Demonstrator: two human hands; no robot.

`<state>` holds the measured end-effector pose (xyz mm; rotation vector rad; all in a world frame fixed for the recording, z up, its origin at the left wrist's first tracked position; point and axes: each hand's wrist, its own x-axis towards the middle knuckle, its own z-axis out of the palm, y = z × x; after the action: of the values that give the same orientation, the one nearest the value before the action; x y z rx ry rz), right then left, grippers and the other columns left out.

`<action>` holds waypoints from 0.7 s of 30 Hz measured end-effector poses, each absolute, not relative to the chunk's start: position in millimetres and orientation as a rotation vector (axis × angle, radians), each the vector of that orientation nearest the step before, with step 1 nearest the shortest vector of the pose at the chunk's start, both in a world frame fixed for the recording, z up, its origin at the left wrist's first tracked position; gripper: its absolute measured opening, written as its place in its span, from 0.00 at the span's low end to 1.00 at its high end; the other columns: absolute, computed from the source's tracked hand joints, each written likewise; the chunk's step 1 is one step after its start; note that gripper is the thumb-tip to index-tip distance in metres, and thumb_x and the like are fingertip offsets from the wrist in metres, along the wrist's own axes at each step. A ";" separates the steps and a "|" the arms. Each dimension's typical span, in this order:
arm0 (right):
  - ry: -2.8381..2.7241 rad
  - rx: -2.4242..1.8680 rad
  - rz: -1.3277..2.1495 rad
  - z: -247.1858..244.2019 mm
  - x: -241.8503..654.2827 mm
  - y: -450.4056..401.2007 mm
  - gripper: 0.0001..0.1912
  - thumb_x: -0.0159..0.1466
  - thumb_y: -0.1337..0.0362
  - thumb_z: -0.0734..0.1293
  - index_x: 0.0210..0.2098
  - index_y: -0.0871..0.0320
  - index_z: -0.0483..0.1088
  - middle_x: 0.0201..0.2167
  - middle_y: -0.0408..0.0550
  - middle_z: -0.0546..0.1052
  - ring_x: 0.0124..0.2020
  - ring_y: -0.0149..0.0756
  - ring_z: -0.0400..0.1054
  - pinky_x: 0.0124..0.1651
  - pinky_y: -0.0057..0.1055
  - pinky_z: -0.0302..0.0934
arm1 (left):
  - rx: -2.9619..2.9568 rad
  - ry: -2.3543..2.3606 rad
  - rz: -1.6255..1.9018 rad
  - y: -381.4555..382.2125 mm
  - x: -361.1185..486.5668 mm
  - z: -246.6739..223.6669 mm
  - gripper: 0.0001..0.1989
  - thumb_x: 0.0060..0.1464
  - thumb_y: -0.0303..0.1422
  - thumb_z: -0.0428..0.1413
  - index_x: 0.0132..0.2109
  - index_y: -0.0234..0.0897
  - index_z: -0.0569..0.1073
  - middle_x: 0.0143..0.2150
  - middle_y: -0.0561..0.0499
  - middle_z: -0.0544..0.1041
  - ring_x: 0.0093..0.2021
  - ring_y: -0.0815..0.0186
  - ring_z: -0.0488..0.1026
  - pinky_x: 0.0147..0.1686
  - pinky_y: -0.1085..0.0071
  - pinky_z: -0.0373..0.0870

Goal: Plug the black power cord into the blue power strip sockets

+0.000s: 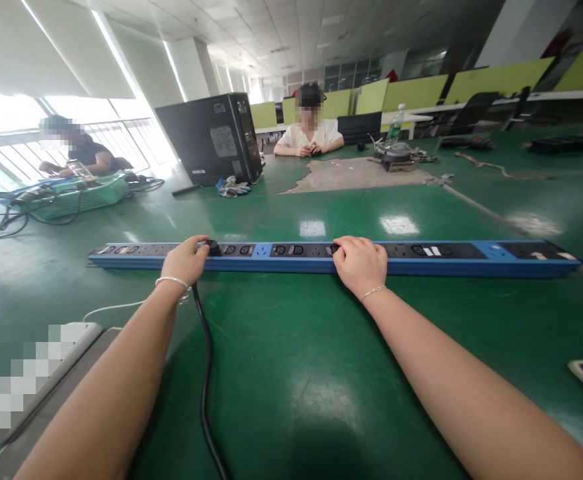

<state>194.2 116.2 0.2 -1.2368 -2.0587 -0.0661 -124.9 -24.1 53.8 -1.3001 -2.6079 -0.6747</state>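
Observation:
A long blue power strip (pixel 305 265) with a row of black and blue sockets lies crosswise on the green table. My left hand (pixel 185 259) is closed around a black plug (pixel 213 248) at the sockets left of the strip's middle. From beneath that hand a thick black cord (pixel 204 347) runs down toward me. Right of the middle, my right hand (pixel 364 263) grips the strip, fingers curled over its top; a small dark part shows by the fingertips, too covered to make out.
Beyond the strip stand a black computer case (pixel 206 137), a glove (pixel 232 187) and a green basket (pixel 88 195) with cables. A white multi-socket strip (pixel 36 380) lies at my near left. One person (pixel 310 137) sits opposite, another (pixel 94 157) at the far left.

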 end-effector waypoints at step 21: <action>-2.043 -1.239 -0.106 1.0 193.0 115.3 0.16 0.61 0.66 0.56 0.39 0.54 0.75 0.43 0.45 0.77 0.45 0.39 0.65 0.47 0.37 0.46 | -1.603 -2.806 -1.174 -3.4 -50.4 85.2 0.19 0.51 0.36 0.48 0.50 0.39 0.71 0.14 0.60 0.64 0.14 0.71 0.63 0.18 0.75 0.62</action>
<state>193.0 115.3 1.0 -1.2392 -2.0425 -0.1064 -50.4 -3.4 85.2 -1.6029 -2.8059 -1.1738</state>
